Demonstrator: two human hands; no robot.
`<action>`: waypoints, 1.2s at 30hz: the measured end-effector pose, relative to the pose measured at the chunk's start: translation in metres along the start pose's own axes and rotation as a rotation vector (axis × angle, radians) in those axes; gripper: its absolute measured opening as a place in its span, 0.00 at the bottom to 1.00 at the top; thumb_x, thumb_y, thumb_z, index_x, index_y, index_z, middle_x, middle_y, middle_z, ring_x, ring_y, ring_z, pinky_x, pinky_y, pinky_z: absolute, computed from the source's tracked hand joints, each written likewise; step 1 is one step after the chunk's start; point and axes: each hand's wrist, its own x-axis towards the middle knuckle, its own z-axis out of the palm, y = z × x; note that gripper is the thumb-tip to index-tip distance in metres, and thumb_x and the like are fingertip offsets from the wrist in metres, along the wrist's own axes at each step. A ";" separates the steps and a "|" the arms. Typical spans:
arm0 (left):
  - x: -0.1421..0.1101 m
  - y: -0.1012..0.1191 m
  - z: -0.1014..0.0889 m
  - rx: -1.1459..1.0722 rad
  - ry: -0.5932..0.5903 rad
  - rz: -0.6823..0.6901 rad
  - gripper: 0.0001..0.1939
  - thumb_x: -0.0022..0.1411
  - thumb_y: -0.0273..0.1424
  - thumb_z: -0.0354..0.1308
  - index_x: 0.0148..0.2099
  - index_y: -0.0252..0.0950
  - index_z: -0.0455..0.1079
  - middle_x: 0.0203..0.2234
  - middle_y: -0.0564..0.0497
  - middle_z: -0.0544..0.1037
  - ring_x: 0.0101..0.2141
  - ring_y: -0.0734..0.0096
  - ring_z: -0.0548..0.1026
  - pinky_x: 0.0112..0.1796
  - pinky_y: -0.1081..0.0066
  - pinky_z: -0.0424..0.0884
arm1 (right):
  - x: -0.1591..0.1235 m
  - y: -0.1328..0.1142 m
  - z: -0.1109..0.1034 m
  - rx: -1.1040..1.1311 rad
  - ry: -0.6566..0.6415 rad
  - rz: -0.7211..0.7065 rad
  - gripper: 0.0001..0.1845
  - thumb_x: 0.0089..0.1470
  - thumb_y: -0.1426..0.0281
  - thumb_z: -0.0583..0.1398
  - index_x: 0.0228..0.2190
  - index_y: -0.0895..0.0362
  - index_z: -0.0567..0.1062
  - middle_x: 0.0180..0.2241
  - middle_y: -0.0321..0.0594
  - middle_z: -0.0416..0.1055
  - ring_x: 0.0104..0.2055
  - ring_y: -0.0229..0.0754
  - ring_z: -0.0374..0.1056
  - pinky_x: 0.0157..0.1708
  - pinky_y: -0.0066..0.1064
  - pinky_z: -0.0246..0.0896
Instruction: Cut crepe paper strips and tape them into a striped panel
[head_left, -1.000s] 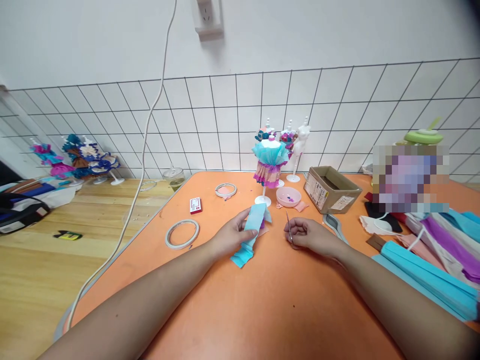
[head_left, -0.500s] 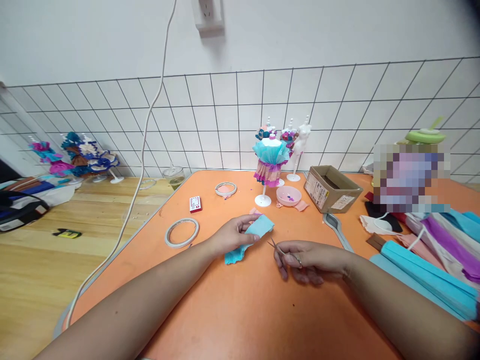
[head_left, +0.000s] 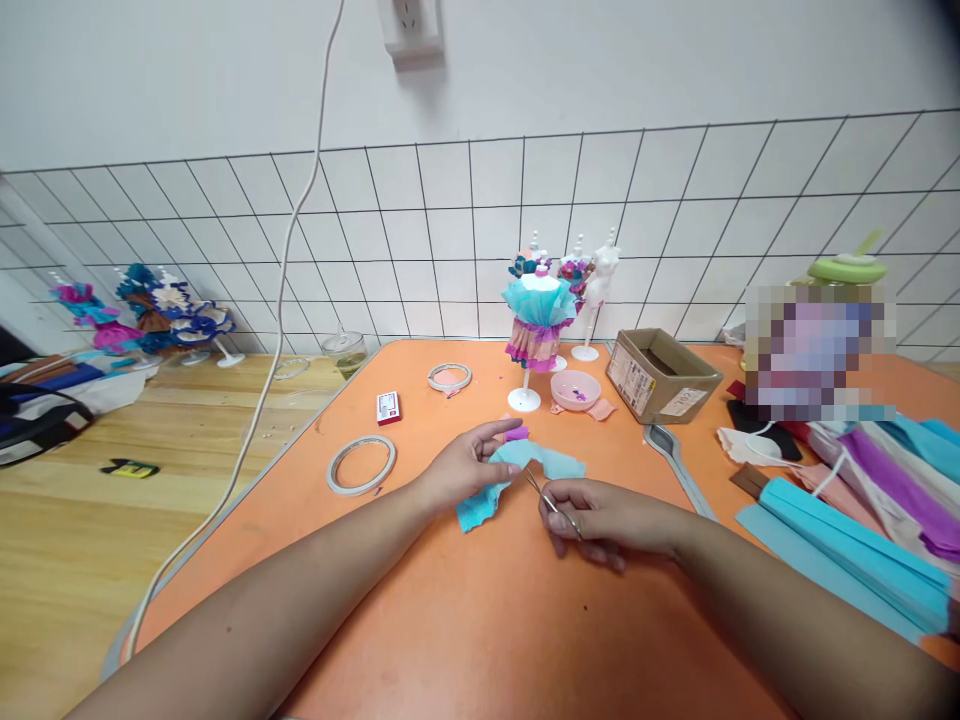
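Observation:
My left hand (head_left: 472, 465) pinches a strip of light blue crepe paper (head_left: 551, 461) between thumb and fingers. One end of the strip hangs toward me with a ruffled edge, while the other stretches out to the right. In my right hand (head_left: 592, 520) is a small pair of metal scissors (head_left: 546, 494), with the tips pointing at the paper close to my left thumb. I cannot tell whether the blades touch it. A small purple piece (head_left: 517, 433) shows behind my left fingers. Beyond the hands stands a miniature dress form (head_left: 540, 310) in a blue, pink and purple paper dress.
Tape rolls (head_left: 361, 466) and a red-and-white box (head_left: 388, 408) lie on the left of the orange table (head_left: 450, 620). A pink bowl (head_left: 575, 391), a cardboard box (head_left: 664, 376) and grey-handled scissors (head_left: 679, 470) are to the right. Blue crepe paper (head_left: 855, 550) lies at far right.
The blue strip has opened out, its far end now spreading to the right. The scissors have moved slightly left, closer to my left thumb. The purple piece has come into sight.

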 end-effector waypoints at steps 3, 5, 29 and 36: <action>0.000 0.001 0.000 -0.110 0.035 -0.025 0.40 0.48 0.27 0.68 0.61 0.36 0.56 0.38 0.46 0.76 0.41 0.66 0.74 0.41 0.70 0.66 | -0.002 -0.001 0.000 -0.052 0.003 0.019 0.22 0.53 0.50 0.57 0.33 0.56 0.63 0.34 0.38 0.71 0.19 0.28 0.60 0.12 0.18 0.51; 0.000 0.000 -0.001 -0.122 0.012 -0.057 0.40 0.47 0.26 0.68 0.61 0.36 0.57 0.36 0.47 0.75 0.38 0.67 0.74 0.38 0.70 0.66 | -0.001 -0.001 0.001 -0.094 0.048 0.037 0.22 0.52 0.49 0.57 0.33 0.56 0.63 0.34 0.38 0.71 0.19 0.28 0.60 0.12 0.18 0.50; -0.004 0.000 0.000 0.013 -0.270 -0.003 0.25 0.48 0.33 0.68 0.49 0.35 0.70 0.35 0.48 0.76 0.37 0.69 0.73 0.41 0.69 0.66 | 0.001 0.005 -0.006 0.121 -0.092 -0.122 0.23 0.44 0.57 0.67 0.35 0.57 0.67 0.26 0.32 0.66 0.21 0.29 0.57 0.12 0.16 0.42; -0.007 0.005 -0.005 0.101 -0.267 -0.069 0.18 0.47 0.42 0.67 0.30 0.31 0.73 0.21 0.53 0.71 0.22 0.78 0.65 0.26 0.76 0.62 | 0.000 0.007 -0.005 0.203 -0.216 -0.159 0.27 0.45 0.51 0.65 0.37 0.58 0.65 0.29 0.35 0.69 0.16 0.25 0.51 0.12 0.17 0.43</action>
